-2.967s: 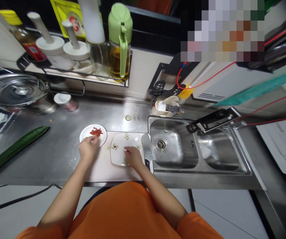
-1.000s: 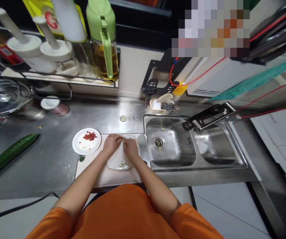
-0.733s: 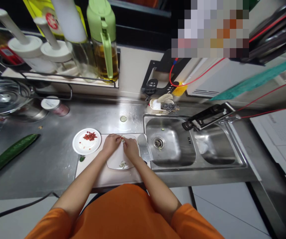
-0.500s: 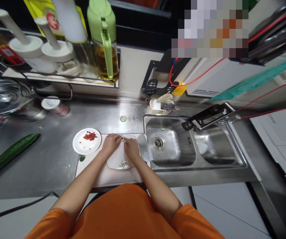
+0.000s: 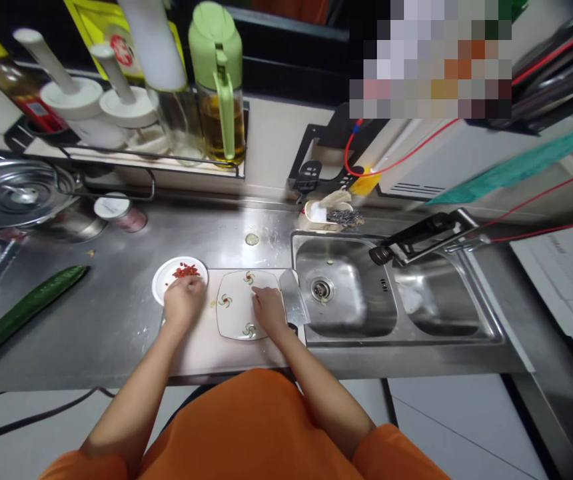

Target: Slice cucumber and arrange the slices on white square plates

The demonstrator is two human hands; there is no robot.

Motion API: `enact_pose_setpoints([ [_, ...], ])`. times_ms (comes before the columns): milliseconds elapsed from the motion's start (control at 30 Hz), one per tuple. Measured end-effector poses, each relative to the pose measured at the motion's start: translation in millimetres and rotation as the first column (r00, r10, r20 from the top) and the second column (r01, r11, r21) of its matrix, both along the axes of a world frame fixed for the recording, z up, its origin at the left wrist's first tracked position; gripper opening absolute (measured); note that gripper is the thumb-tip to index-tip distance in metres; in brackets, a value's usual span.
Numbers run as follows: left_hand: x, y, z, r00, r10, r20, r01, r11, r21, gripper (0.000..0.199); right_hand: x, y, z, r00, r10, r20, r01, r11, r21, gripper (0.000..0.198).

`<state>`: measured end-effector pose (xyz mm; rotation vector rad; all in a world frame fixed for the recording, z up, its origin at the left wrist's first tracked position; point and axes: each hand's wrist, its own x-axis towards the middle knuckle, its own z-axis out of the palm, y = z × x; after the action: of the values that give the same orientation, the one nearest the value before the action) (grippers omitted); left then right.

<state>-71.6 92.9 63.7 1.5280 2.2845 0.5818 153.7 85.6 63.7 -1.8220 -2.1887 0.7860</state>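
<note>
My left hand [image 5: 185,301] is over the near side of a small round white plate [image 5: 160,270] holding red chopped bits [image 5: 186,270]. Its fingers are curled in, and what they pinch, if anything, is hidden. At the right side of a squarish white plate [image 5: 244,303] lies my right hand [image 5: 270,311], index finger stretched towards the middle and the others bent. Thin green cucumber slices form small pinwheels on that plate: a top one [image 5: 249,277] and a left one [image 5: 225,301] with red centres, and a bottom one [image 5: 249,330].
A cleaver [image 5: 296,298] lies on the cutting board [image 5: 196,357] beside the sink [image 5: 346,327]. A long cucumber [image 5: 26,310] rests at left, and a cucumber slice [image 5: 251,239] behind the plate. Bottles and jars, including a green-lidded oil bottle [image 5: 219,87], line a rack [image 5: 166,170].
My left hand has moved left from the top pinwheel to the round plate. My right hand has drawn slightly back towards me, uncovering the top pinwheel. The left pinwheel is now visible.
</note>
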Motion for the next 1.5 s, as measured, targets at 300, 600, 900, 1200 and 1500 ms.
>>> enact_pose_setpoints([
  [300, -25.3, -1.7, 0.5, 0.979, 0.198, -0.048, -0.204, 0.954, -0.218, 0.027, -7.8, -14.8, -0.8, 0.998, 0.040, -0.040, -0.040, 0.999, 0.006, 0.030],
  [600, -23.7, 3.7, -1.4, 0.979, 0.199, -0.042, -0.203, 0.949, -0.242, 0.028, -6.3, -26.8, 0.2, 0.998, 0.046, -0.053, -0.045, 0.999, 0.023, 0.029],
  [900, -29.7, 2.6, -2.2, 0.982, 0.187, -0.039, -0.191, 0.944, -0.268, 0.029, -4.3, -32.0, 2.9, 0.997, 0.046, -0.054, -0.046, 0.999, 0.013, 0.027],
  [1200, -31.1, -1.3, -5.2, 0.977, 0.213, -0.010, -0.209, 0.947, -0.245, 0.028, -5.4, -34.0, 4.0, 0.996, 0.080, -0.042, -0.080, 0.997, -0.013, 0.027],
  [1500, -31.1, 0.9, -3.3, 0.980, 0.196, -0.044, -0.200, 0.946, -0.255, 0.028, -3.3, -34.9, 6.5, 0.997, 0.077, -0.022, -0.077, 0.997, -0.017, 0.026],
])
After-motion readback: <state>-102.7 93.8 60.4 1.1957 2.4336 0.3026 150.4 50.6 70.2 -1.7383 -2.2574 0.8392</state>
